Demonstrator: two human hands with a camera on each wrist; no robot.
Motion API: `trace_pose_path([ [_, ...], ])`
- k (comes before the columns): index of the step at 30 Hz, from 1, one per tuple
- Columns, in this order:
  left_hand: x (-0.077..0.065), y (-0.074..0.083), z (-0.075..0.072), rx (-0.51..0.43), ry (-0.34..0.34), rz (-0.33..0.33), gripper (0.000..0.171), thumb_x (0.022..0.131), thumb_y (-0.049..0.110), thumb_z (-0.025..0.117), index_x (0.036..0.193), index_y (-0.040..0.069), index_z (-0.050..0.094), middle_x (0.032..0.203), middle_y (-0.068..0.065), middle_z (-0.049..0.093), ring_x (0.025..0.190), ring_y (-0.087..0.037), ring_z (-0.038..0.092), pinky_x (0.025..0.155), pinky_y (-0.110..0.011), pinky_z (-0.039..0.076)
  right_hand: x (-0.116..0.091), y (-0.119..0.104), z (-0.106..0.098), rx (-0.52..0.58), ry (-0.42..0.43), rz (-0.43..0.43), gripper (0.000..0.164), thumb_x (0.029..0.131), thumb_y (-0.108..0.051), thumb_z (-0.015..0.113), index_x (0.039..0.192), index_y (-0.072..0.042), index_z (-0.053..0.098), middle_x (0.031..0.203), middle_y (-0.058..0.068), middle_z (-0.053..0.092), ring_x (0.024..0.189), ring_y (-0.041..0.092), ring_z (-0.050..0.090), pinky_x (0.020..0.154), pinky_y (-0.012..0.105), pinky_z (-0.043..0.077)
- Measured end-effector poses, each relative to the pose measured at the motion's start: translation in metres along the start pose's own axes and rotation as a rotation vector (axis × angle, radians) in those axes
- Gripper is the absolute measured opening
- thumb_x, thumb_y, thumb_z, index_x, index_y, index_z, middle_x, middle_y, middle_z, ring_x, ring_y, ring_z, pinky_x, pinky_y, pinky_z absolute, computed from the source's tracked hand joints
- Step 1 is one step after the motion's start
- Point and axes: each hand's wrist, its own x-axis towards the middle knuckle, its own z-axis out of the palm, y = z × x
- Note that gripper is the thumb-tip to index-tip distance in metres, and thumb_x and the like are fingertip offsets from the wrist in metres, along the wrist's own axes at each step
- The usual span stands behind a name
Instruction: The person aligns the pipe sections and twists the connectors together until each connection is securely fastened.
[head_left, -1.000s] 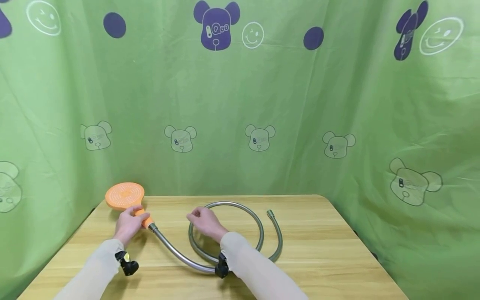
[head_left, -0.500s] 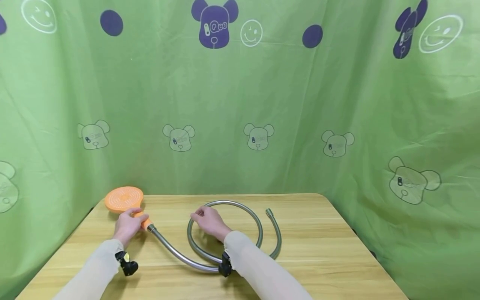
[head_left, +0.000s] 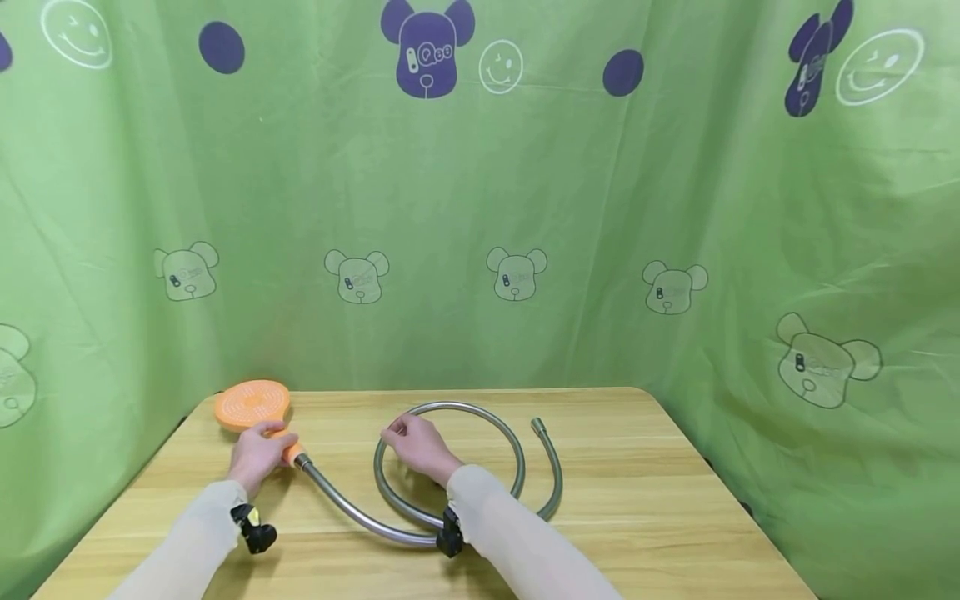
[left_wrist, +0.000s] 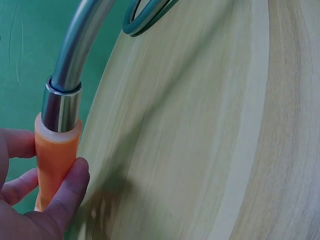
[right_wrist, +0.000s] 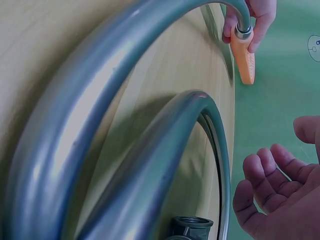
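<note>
My left hand (head_left: 257, 458) grips the handle of an orange shower head (head_left: 252, 403) at the table's far left. In the left wrist view, thumb and fingers close around the orange handle (left_wrist: 51, 160), just below the metal collar (left_wrist: 61, 106). The round spray face, dotted with holes, is turned up toward the head camera. From the collar a silvery shower hose (head_left: 352, 512) runs right and loops into a coil. My right hand (head_left: 420, 446) hovers by the coil's left side; its fingers, loosely curled in the right wrist view, hold nothing.
The hose's free metal end (head_left: 538, 426) lies right of the coil. A wooden table (head_left: 660, 517) carries everything, with green printed curtains (head_left: 450, 183) behind it and on both sides. Black wrist cameras (head_left: 257, 528) sit at both cuffs.
The shower head's spray face has dropped a little and tipped lower in my left hand. My right hand shifted slightly right at first, then stayed still.
</note>
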Motion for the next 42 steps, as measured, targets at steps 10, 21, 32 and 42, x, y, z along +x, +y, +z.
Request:
trace_pose_path([
  [10, 0.000, -0.006, 0.003, -0.031, -0.020, -0.030, 0.056, 0.091, 0.013, 0.067, 0.139, -0.009, 0.048, 0.098, -0.019, 0.068, 0.064, -0.010, 0.065, 0.064, -0.030, 0.061, -0.004, 0.002, 0.000, 0.015, -0.001, 0.018, 0.023, 0.098, -0.033, 0.062, 0.105, -0.012, 0.067, 0.093, -0.001, 0.065, 0.081, 0.013, 0.058, 0.076, 0.033, 0.052],
  [21, 0.001, -0.005, 0.003, -0.010, -0.028, -0.040, 0.056, 0.091, 0.014, 0.068, 0.139, -0.009, 0.048, 0.109, -0.027, 0.064, 0.066, -0.011, 0.066, 0.066, -0.030, 0.062, -0.006, 0.004, -0.005, 0.021, 0.002, 0.035, 0.027, 0.098, -0.037, 0.063, 0.105, -0.012, 0.067, 0.097, 0.000, 0.066, 0.084, 0.014, 0.059, 0.077, 0.033, 0.053],
  [32, 0.001, -0.005, -0.002, 0.004, -0.058, -0.031, 0.055, 0.090, 0.012, 0.068, 0.136, -0.010, 0.049, 0.111, -0.030, 0.060, 0.071, -0.012, 0.066, 0.066, -0.030, 0.062, -0.006, 0.008, -0.010, -0.009, 0.008, 0.038, 0.026, 0.097, -0.034, 0.062, 0.107, -0.011, 0.067, 0.095, 0.000, 0.066, 0.081, 0.014, 0.059, 0.076, 0.033, 0.054],
  [42, 0.006, -0.006, -0.004, 0.104, -0.120, -0.014, 0.057, 0.090, 0.017, 0.069, 0.135, -0.010, 0.047, 0.104, -0.024, 0.062, 0.068, -0.014, 0.065, 0.063, -0.032, 0.061, -0.006, 0.017, -0.019, -0.013, 0.022, 0.032, 0.025, 0.098, -0.034, 0.062, 0.104, -0.009, 0.066, 0.091, 0.001, 0.064, 0.076, 0.014, 0.058, 0.075, 0.033, 0.053],
])
